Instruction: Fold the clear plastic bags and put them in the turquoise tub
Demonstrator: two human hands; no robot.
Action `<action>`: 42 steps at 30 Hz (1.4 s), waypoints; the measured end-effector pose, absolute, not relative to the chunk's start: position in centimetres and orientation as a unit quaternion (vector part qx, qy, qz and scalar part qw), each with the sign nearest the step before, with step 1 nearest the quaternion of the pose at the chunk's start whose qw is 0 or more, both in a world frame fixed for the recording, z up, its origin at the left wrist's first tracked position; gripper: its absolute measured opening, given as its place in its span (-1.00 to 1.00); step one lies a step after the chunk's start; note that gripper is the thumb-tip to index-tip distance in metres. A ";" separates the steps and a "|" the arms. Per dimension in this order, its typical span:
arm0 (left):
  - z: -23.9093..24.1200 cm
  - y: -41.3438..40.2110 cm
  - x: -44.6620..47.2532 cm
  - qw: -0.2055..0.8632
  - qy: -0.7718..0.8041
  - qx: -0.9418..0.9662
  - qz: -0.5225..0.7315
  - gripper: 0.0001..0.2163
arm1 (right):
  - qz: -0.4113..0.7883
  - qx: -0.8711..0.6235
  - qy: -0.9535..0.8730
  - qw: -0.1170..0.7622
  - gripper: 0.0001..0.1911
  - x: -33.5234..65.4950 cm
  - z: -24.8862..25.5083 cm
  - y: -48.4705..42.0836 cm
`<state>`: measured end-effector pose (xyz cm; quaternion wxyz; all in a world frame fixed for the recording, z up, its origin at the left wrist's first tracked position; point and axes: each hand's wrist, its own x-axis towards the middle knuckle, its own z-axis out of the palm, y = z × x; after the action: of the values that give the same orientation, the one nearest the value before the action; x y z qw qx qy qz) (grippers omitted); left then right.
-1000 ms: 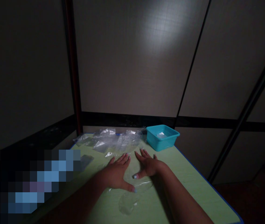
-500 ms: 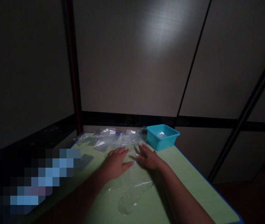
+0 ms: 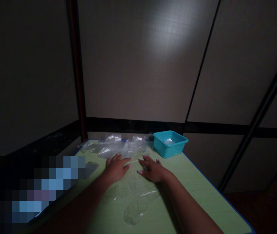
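A thin, clear plastic bag or sheet (image 3: 136, 195) lies spread on the green table, with a rounded end towards me. My left hand (image 3: 116, 169) rests palm down on its left side, fingers stretched forward and thumb pointing right. Across from it, my right hand (image 3: 154, 169) is also palm down with spread fingers, on or just over the right side of the plastic. A gap separates the two hands, and neither is closed around anything. Just beyond my fingers lie several crumpled clear plastic bags (image 3: 111, 146).
A turquoise plastic basin (image 3: 169, 150) with something pale inside stands at the table's (image 3: 202, 198) far right corner. A flat greyish piece (image 3: 90, 169) lies left of my left hand. A blurred-out patch covers the left edge. Panelled walls (image 3: 133, 81) stand behind.
My left hand has slid to the left, away from my right hand. The right hand has shifted slightly left. The plastic between them stays spread on the table.
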<state>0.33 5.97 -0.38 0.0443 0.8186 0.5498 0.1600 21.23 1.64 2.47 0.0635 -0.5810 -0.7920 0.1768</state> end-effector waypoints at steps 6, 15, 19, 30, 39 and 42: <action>-0.9 6.2 0.1 0.056 0.517 0.840 0.155 -0.66 | 0.178 -0.586 -0.789 0.055 -0.26 21.2 2.5 1.7; -0.9 6.0 0.6 0.069 0.483 0.852 0.190 -0.63 | 0.176 -0.582 -0.792 0.050 -0.25 21.2 2.4 1.7; -0.1 5.6 1.1 0.079 0.447 0.852 0.262 -0.65 | 0.175 -0.581 -0.794 0.047 -0.24 21.2 2.2 1.8; 1.5 4.8 2.0 0.315 0.386 0.727 0.472 -0.70 | 0.182 -0.582 -0.792 0.043 -0.22 21.3 2.2 1.8; 1.6 5.0 1.9 0.329 0.393 0.704 0.491 -0.67 | 0.188 -0.586 -0.788 0.038 -0.22 21.1 2.5 1.7; 1.9 4.6 2.0 0.302 0.395 0.720 0.484 -0.67 | 0.187 -0.586 -0.787 0.039 -0.22 21.1 2.6 1.6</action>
<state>1.99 4.62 1.94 0.3018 0.7204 0.3951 0.4836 21.07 1.61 2.62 0.0388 -0.5862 -0.7874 0.1867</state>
